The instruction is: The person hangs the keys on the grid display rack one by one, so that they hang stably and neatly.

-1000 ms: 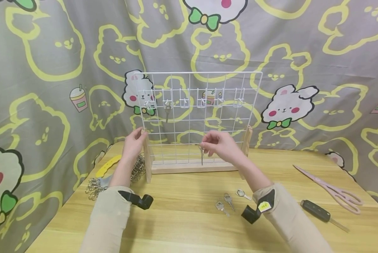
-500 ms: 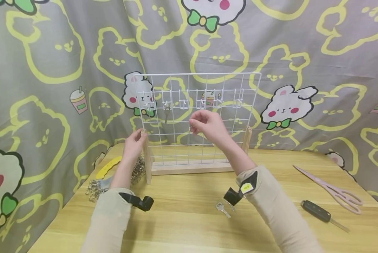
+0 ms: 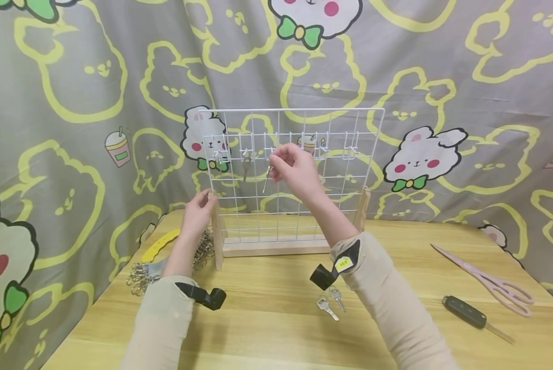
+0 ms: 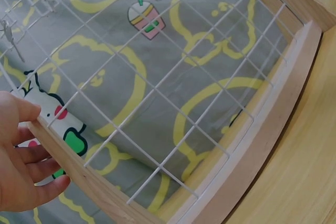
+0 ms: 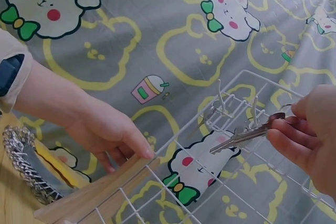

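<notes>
My right hand [image 3: 295,167] pinches a small silver key [image 3: 266,181] by its upper end, blade hanging down, in front of the white wire grid [image 3: 278,195] just below the row of hooks. A small ring [image 5: 286,105] shows at those fingertips in the right wrist view. My left hand [image 3: 197,211] grips the top of the grid's left wooden post [image 3: 217,234], thumb on one side and fingers on the other. Another key [image 3: 246,165] hangs from the second hook from the left. Something silvery on the leftmost hook is too small to tell.
Two loose keys [image 3: 327,308] lie on the table below my right forearm. A black-handled car key [image 3: 466,311] and pink scissors [image 3: 484,280] lie at the right. Behind my left forearm are a yellow strip [image 3: 160,245] and bunches of metal clasps [image 3: 141,277].
My right hand has risen and moved left with the key, from low on the grid to the hooks' height. My left hand has stayed on the post. The right forearm now covers a third loose key.
</notes>
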`<state>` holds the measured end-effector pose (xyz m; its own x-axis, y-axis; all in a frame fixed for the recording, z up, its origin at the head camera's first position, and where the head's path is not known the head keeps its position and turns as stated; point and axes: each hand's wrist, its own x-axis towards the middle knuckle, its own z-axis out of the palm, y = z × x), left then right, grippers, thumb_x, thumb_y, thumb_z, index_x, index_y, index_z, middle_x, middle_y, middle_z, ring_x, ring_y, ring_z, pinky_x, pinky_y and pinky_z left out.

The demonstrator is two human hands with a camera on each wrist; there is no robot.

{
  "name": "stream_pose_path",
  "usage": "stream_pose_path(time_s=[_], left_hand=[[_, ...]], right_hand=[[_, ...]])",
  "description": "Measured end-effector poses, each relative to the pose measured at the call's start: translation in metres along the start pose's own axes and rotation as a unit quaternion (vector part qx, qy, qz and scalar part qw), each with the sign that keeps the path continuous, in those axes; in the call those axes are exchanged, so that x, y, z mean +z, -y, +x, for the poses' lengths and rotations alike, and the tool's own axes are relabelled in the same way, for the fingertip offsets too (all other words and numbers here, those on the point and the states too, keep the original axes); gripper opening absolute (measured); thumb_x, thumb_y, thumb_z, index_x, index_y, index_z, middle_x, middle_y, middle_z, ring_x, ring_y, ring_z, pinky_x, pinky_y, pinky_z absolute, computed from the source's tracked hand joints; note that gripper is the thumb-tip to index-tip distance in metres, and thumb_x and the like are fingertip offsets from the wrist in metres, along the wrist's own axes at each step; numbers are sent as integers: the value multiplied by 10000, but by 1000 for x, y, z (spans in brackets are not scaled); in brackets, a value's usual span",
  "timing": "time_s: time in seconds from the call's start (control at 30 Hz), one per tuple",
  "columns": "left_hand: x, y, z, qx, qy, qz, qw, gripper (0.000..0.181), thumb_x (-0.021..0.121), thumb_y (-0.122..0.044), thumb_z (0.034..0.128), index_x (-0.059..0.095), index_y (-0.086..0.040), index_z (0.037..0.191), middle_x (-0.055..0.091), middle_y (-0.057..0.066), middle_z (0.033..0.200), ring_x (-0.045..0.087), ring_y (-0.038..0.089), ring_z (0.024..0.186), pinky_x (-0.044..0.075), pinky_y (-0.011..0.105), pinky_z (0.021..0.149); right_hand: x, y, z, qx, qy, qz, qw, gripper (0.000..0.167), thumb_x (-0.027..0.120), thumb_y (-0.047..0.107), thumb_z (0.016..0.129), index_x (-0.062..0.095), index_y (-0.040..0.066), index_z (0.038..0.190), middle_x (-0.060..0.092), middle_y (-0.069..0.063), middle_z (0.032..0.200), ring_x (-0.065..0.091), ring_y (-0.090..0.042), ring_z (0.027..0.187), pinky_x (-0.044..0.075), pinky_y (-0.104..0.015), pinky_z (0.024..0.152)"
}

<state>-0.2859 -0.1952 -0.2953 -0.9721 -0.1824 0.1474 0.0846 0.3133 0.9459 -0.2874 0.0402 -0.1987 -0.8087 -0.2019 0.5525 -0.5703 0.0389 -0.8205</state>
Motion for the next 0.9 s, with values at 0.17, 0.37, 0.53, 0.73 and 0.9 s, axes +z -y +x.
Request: stream_pose_path(time_s=[0.17, 0.37, 0.53, 0.73, 0.9], left_hand=[[0, 0, 0, -10, 17, -58, 10000, 563, 429, -302, 993, 226, -94, 1475, 211, 150, 1508, 214, 277, 1371, 224, 411, 1108], [1, 1, 0, -10, 6, -102, 9999, 568, 436, -300, 990, 223, -97, 1476, 210, 150, 1508, 212, 278, 1371, 217, 412, 1109], [1, 2, 1, -8, -17, -111, 9999, 564, 438, -297, 990, 230, -95, 1474, 214, 155, 1505, 214, 277, 1371, 219, 411, 1109], [1, 1, 0, 11, -10, -110, 9999, 564, 434, -300, 991, 229, -93, 1474, 216, 155, 1505, 215, 281, 1370, 222, 416, 1108], [1, 1, 0, 49, -4, -87, 9999, 569, 430, -307, 992, 226, -83, 1474, 215, 159, 1505, 215, 280, 1371, 227, 415, 1106]], right_hand=[[1, -2, 4, -115, -308, 41, 9995, 115, 569, 21, 910, 558, -82, 960, 574, -99, 766, 584, -136, 603, 565, -293, 608], [3, -4, 7, -185, -528, -161, 9983, 106, 567, 21, 910, 566, -75, 957, 585, -111, 777, 608, -192, 632, 566, -286, 617], [5, -4, 9, -295, -667, -275, 9970, 107, 562, 18, 912, 577, -79, 956, 604, -133, 787, 609, -149, 614, 564, -273, 607], [5, -8, 8, -215, -617, -373, 9972, 121, 562, 14, 910, 587, -87, 971, 602, -133, 771, 600, -130, 606, 563, -264, 609], [3, -12, 6, -68, -559, -393, 9976, 126, 569, -4, 899, 590, -88, 990, 608, -143, 802, 600, -136, 601, 566, -273, 604]])
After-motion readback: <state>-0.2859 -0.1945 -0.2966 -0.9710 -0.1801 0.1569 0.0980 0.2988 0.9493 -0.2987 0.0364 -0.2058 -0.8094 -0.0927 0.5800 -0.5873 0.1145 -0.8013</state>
